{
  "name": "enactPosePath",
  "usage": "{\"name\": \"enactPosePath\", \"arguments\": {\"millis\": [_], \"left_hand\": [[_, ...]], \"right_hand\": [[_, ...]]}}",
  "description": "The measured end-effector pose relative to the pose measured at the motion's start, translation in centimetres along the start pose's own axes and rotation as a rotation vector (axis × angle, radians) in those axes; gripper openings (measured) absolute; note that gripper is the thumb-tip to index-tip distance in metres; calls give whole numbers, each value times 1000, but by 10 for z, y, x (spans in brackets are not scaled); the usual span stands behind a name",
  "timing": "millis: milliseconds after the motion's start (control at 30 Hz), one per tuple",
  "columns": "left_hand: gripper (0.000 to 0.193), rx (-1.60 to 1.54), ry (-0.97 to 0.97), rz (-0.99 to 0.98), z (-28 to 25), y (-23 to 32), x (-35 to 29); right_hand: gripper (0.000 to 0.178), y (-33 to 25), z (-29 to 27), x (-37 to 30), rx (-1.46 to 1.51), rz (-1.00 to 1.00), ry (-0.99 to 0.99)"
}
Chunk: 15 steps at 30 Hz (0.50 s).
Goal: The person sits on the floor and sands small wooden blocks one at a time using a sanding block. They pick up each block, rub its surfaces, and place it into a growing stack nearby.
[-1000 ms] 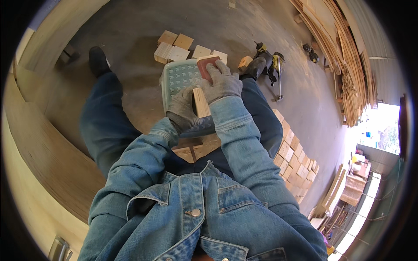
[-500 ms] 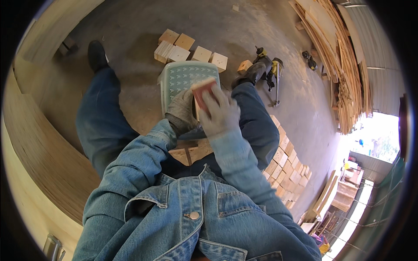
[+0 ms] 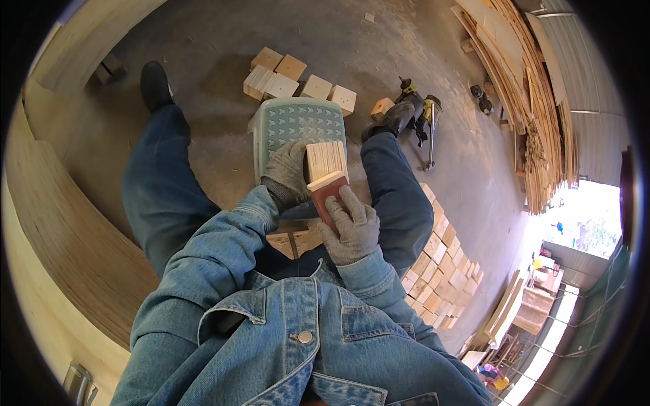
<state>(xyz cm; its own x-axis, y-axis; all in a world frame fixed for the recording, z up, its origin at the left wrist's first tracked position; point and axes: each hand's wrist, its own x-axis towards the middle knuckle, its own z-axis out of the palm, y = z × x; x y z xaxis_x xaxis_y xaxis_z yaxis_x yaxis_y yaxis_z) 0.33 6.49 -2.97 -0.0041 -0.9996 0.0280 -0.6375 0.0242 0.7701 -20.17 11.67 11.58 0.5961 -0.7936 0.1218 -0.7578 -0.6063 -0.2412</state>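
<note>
My gloved left hand (image 3: pixel 287 172) is closed around the side of a plywood block (image 3: pixel 326 160) whose layered edge faces up. The block is held over a pale green plastic stool (image 3: pixel 301 116) between my legs. My gloved right hand (image 3: pixel 353 230) grips a sanding block (image 3: pixel 323 204), a piece of wood wrapped in reddish sandpaper. It lies against the near end of the plywood block. My left thumb and the underside of the plywood block are hidden.
Several wooden blocks (image 3: pixel 291 68) lie on the floor beyond the stool. Yellow-and-black power tools (image 3: pixel 430 111) stand by my right foot. To the right is a big pile of blocks (image 3: pixel 443 274), with stacked boards (image 3: pixel 535 115) farther off. A large curved-looking wooden panel (image 3: pixel 71 243) fills the left.
My right hand has drawn the sanding block back toward me, from the block's far end to its near end. The plywood block's layered face is now uncovered.
</note>
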Motion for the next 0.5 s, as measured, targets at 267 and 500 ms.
{"name": "enactPosePath", "arguments": {"millis": [267,500], "left_hand": [[95,-109,123,24,-12,13,2],[90,-111,197,106,-17,12,-2]], "right_hand": [[54,11,15,146,-55,154,3],[55,20,25,105,-38,48,49]]}}
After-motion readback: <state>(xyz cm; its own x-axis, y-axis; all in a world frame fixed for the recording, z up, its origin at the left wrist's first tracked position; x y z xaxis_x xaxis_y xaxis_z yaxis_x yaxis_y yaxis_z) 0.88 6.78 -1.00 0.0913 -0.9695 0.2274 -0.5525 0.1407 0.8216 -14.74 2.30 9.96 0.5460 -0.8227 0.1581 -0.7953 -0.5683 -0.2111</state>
